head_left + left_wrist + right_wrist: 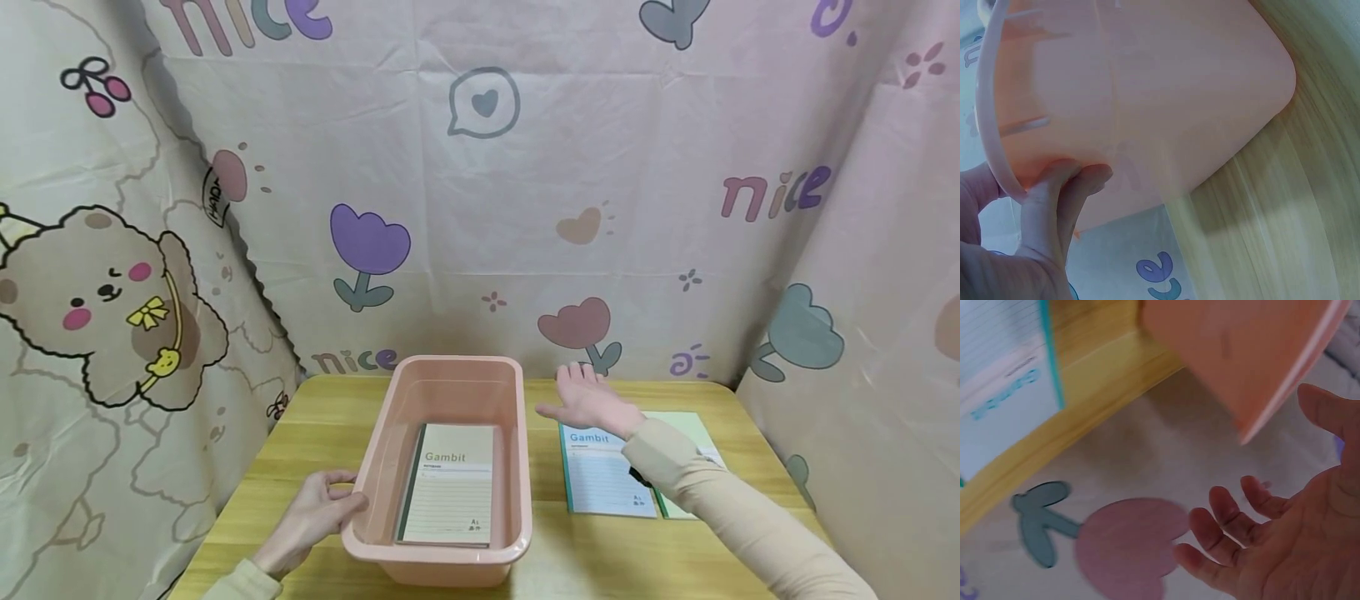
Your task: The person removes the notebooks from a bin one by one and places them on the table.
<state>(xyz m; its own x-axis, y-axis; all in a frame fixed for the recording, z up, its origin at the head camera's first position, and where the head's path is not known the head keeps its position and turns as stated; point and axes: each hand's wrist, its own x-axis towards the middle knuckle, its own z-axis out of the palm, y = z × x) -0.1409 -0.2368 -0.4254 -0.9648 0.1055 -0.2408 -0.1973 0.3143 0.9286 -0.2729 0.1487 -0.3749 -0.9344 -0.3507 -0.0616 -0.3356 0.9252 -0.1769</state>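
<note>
Gripping tub rim with left hand; right hand raised, thumb apart from fingers.

A tub on the tabletop holds a notebook — two more notebooks lie to its right. Cloth hangs behind.

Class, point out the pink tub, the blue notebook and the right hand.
Pink tub [459,396], head view: inner far wall.
Blue notebook [609,483], head view: lower front cover.
Right hand [588,405], head view: back of the hand.
</note>
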